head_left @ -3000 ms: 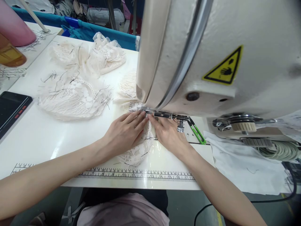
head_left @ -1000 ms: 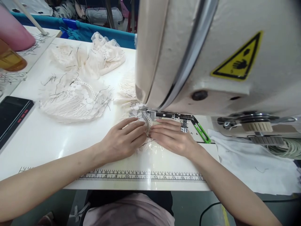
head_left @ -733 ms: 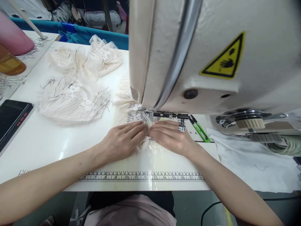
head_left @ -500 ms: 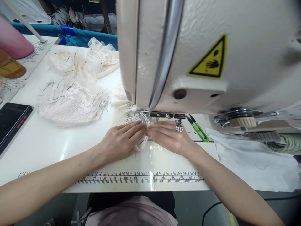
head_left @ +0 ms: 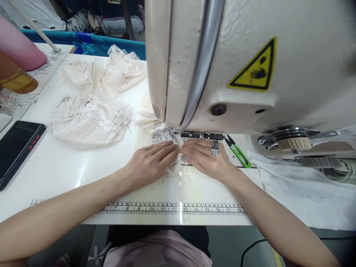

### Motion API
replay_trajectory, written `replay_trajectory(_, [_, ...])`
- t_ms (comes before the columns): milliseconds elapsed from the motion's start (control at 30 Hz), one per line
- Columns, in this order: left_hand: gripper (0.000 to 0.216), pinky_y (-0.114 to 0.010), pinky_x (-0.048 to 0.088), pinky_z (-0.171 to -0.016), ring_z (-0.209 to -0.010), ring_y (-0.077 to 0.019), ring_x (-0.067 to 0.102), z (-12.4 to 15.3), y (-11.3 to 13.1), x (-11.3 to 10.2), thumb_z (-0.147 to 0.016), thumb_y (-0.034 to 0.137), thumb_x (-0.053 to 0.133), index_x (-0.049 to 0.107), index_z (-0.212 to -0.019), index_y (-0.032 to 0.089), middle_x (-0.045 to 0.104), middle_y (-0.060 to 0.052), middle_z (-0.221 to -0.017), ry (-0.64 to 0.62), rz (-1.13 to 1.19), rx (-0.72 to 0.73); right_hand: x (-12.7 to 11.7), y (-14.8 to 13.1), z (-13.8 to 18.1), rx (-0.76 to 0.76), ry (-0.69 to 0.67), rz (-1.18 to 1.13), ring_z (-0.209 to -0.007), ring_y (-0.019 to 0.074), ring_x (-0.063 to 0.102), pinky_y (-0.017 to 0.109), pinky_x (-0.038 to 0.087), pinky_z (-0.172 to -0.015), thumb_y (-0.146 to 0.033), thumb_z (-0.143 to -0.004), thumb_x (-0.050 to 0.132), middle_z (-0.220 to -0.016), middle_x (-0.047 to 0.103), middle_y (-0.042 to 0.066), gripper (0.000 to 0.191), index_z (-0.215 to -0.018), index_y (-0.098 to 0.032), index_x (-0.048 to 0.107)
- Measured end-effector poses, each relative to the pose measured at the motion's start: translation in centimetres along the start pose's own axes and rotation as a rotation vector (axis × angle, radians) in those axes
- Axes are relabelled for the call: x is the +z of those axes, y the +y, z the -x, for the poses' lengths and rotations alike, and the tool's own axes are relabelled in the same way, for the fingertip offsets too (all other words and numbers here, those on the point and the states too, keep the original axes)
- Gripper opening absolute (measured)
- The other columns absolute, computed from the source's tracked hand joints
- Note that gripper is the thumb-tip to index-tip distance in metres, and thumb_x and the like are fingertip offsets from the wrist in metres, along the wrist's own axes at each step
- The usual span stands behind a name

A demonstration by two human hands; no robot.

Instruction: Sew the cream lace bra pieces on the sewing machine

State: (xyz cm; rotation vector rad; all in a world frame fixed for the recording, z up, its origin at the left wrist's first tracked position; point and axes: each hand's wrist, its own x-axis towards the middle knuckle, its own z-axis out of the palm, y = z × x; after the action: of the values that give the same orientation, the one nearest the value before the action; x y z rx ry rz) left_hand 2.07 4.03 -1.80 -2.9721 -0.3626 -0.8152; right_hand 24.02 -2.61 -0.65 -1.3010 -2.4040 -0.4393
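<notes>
1. Two rounded objects stood at our far left: a pink object [head_left: 25,48] and, nearer us, an amber object [head_left: 18,76], both cut off by the picture's edge.
2. Close by, we had a black device [head_left: 19,150] with red marks on its side, lying on the white table [head_left: 63,174].
3. Next to it we saw a front lace piece [head_left: 91,122], with a rear lace piece [head_left: 102,76] just behind; dark thread ends trailed over both.
4. Our left hand [head_left: 151,161] lay with its fingers together and slightly bent, tips on the worked lace [head_left: 162,135]. We could not tell whether it pinched the fabric, since the thumb was hidden.
5. That worked lace lay beneath the head of the sewing machine [head_left: 211,55], partly under our fingers. Nearer us, a printed ruler [head_left: 172,209] ran along the table's front edge.
6. Our right hand [head_left: 210,159] faced the left one, fingers together and reaching to the lace's right edge; its hold, too, we could not tell.
7. Just beyond it we had green snips [head_left: 239,152].
8. At far right, white cloth [head_left: 300,185] lay spread below the machine, a dark thread on it.
</notes>
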Motion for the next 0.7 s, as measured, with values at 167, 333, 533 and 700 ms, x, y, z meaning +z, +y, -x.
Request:
replay_trajectory(167, [0.023, -0.037, 0.057, -0.099, -0.116, -0.0236, 0.065, 0.0, -0.1, -0.1, -0.096, 0.012, 0.045, 0.065, -0.107, 0.008, 0.071, -0.012, -0.117, -0.01, 0.022, 0.009, 0.7, 0.1, -0.3, -0.067, 0.091, -0.15, -0.089, 0.0113, 0.069, 0.026, 0.054, -0.078, -0.011, -0.092, 0.058, -0.096, 0.076, -0.002, 0.013, -0.101, -0.018, 0.065])
replay_trajectory(333, [0.032, -0.036, 0.06, -0.093, -0.112, -0.0264, 0.067, 0.4, -0.3, -0.2, -0.1, 0.029, 0.044, 0.066, -0.102, 0.006, 0.07, -0.018, -0.118, -0.044, 0.032, -0.025, 1.4, -0.7, -0.2, -0.092, 0.075, -0.208, -0.101, 0.0132, 0.069, 0.031, 0.057, -0.09, -0.009, -0.093, 0.055, -0.104, 0.076, 0.0, 0.018, -0.104, -0.017, 0.067])
replay_trajectory(533, [0.022, -0.034, 0.058, -0.095, -0.11, -0.0249, 0.068, 0.5, -0.8, -0.4, -0.091, 0.016, 0.046, 0.064, -0.101, 0.008, 0.07, -0.016, -0.118, -0.069, -0.002, -0.088, 1.8, -1.7, -0.4, -0.071, 0.041, -0.159, -0.107, 0.0153, 0.068, 0.029, 0.058, -0.09, -0.008, -0.094, 0.054, -0.109, 0.075, 0.001, 0.022, -0.106, -0.018, 0.069])
replay_trajectory(700, [0.025, -0.034, 0.058, -0.095, -0.111, -0.0254, 0.068, 0.4, -1.0, -0.3, -0.085, 0.011, 0.044, 0.062, -0.103, 0.008, 0.071, -0.017, -0.117, -0.061, -0.01, -0.113, 2.1, -1.7, -0.6, -0.059, 0.036, -0.143, -0.107, 0.015, 0.068, 0.03, 0.057, -0.093, -0.009, -0.094, 0.055, -0.111, 0.075, 0.001, 0.021, -0.105, -0.018, 0.069])
